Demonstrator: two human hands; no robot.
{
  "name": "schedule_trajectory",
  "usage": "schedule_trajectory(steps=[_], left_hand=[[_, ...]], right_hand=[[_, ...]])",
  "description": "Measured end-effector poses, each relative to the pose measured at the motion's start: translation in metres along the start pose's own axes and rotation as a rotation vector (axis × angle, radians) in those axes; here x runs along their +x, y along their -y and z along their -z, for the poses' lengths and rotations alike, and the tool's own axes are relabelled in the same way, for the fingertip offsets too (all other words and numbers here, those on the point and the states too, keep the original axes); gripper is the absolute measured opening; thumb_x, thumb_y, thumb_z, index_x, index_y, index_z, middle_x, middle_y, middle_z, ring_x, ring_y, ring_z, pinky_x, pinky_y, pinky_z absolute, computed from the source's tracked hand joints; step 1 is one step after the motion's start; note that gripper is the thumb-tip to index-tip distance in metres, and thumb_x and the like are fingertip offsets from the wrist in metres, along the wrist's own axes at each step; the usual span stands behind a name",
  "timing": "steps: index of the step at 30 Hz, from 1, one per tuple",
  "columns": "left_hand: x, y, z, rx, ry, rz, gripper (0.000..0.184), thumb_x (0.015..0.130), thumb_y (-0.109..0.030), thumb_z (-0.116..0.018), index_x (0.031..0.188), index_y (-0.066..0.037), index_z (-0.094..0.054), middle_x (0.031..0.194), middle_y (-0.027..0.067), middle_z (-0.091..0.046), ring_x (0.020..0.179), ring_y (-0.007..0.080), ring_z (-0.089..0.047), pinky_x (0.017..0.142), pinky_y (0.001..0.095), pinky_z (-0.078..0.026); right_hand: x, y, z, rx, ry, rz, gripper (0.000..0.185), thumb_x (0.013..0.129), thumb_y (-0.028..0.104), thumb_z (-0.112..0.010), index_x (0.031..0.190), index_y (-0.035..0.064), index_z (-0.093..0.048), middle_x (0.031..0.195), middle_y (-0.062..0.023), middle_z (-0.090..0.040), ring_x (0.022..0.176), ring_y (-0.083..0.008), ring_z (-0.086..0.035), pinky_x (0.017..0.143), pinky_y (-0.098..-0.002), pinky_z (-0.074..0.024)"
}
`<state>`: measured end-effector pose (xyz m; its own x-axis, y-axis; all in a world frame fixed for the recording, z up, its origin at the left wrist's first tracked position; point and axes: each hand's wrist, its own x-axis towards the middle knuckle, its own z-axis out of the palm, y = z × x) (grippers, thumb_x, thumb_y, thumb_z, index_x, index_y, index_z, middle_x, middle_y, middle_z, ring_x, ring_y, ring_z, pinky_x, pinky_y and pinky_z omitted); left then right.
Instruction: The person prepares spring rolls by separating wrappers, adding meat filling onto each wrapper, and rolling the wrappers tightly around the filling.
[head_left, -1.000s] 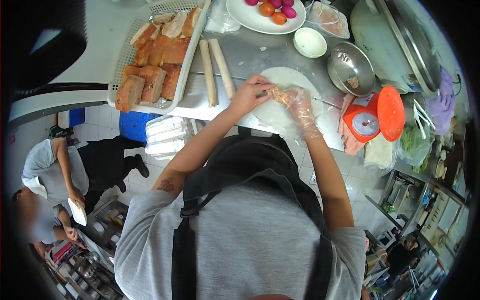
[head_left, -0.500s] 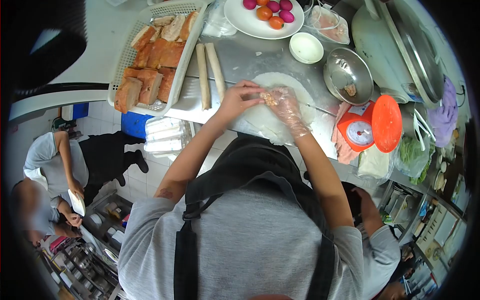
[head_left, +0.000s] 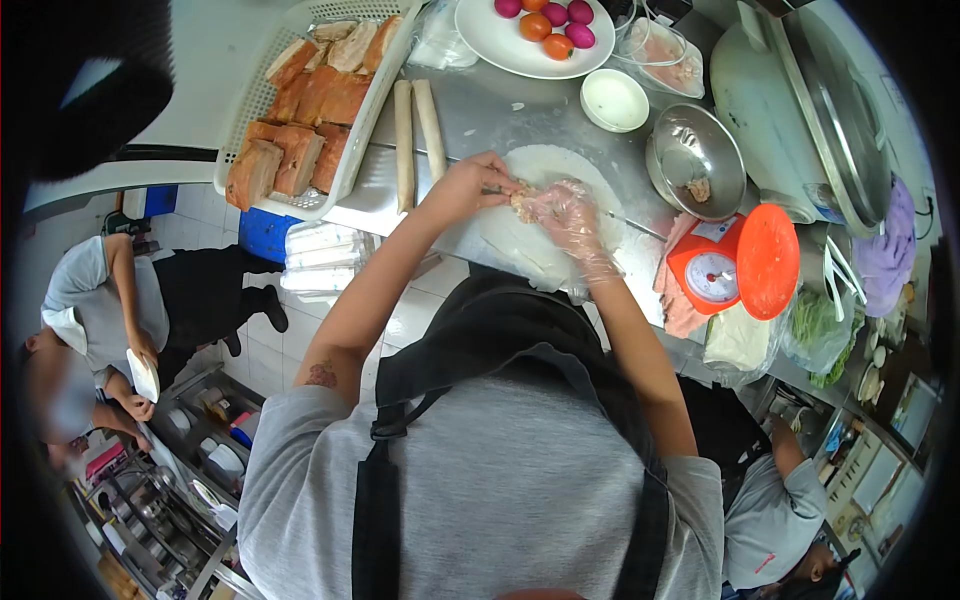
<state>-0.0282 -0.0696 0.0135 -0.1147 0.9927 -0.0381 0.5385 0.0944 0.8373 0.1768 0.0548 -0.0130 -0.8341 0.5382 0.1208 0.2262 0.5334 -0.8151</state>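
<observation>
A round white wrapper sheet (head_left: 556, 160) lies flat on the steel counter in front of me, looking like rice paper. On it rests a small lump of pale, chunky minced filling (head_left: 523, 206). My left hand (head_left: 474, 187) is bare and reaches in from the left, its fingertips closed at the lump's left end. My right hand (head_left: 568, 220), in a clear plastic glove, has its fingers closed on the lump from the right. Two finished-looking pale rolls (head_left: 403, 145) lie side by side, left of the wrapper.
A white basket (head_left: 352, 185) of roasted meat slabs stands left. Behind are a plate (head_left: 480, 38) of pink and orange eggs or fruits, a white bowl (head_left: 614, 101) and a metal bowl (head_left: 668, 160). An orange scale (head_left: 712, 270) stands right. Other people work on both sides.
My gloved fingers have closed in around the filling, and both hands have shifted slightly left. The co-worker on the right has come further into view.
</observation>
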Motion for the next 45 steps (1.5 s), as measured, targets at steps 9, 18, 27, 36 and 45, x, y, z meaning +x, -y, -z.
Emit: schedule_trajectory(steps=[9, 18, 27, 36, 45], left_hand=[[-0.007, 0.008, -0.021, -0.086, -0.163, -0.105, 0.034, 0.072, -0.008, -0.084, 0.104, -0.018, -0.080, 0.103, 0.0041, -0.067, 0.099, 0.0203, -0.060, 0.090, 0.0300, -0.047], [-0.005, -0.008, -0.031, 0.061, -0.285, -0.041, 0.035, 0.071, -0.016, -0.086, 0.105, -0.019, -0.079, 0.104, 0.0027, -0.066, 0.099, 0.0203, -0.058, 0.088, 0.0327, -0.048], [-0.004, -0.017, -0.030, 0.236, -0.249, -0.002, 0.033, 0.074, -0.024, -0.083, 0.107, -0.022, -0.079, 0.105, 0.0005, -0.065, 0.098, 0.0231, -0.058, 0.089, 0.0342, -0.050], [-0.002, -0.021, -0.030, 0.262, -0.230, 0.042, 0.041, 0.067, -0.023, -0.085, 0.108, -0.023, -0.078, 0.104, 0.0007, -0.063, 0.102, 0.0238, -0.058, 0.099, 0.0366, -0.045], [-0.001, -0.017, -0.031, 0.231, -0.247, 0.001, 0.036, 0.066, -0.021, -0.086, 0.101, -0.022, -0.080, 0.101, 0.0006, -0.063, 0.100, 0.0233, -0.058, 0.096, 0.0360, -0.046]], right_hand=[[0.000, 0.031, -0.003, -0.233, -0.053, 0.079, 0.039, 0.077, 0.030, -0.082, 0.108, 0.0095, -0.072, 0.107, -0.0122, -0.068, 0.111, -0.0361, -0.056, 0.098, -0.0459, -0.0445], [-0.005, -0.016, -0.010, -0.221, 0.028, 0.161, 0.043, 0.081, 0.026, -0.078, 0.121, 0.0125, -0.069, 0.111, -0.0127, -0.067, 0.111, -0.0350, -0.056, 0.100, -0.0437, -0.0444], [-0.030, -0.004, 0.017, -0.337, -0.073, 0.065, 0.044, 0.081, 0.030, -0.079, 0.121, 0.0131, -0.068, 0.113, -0.0168, -0.063, 0.109, -0.0351, -0.058, 0.096, -0.0445, -0.0474], [-0.037, -0.001, 0.023, -0.399, -0.128, 0.052, 0.045, 0.080, 0.026, -0.080, 0.121, 0.0120, -0.069, 0.111, -0.0141, -0.062, 0.102, -0.0339, -0.059, 0.089, -0.0433, -0.0495], [-0.040, -0.016, 0.026, 0.116, -0.079, -0.052, 0.034, 0.091, 0.016, -0.072, 0.120, -0.0004, -0.064, 0.101, -0.0087, -0.060, 0.100, -0.0202, -0.061, 0.086, -0.0327, -0.0544]])
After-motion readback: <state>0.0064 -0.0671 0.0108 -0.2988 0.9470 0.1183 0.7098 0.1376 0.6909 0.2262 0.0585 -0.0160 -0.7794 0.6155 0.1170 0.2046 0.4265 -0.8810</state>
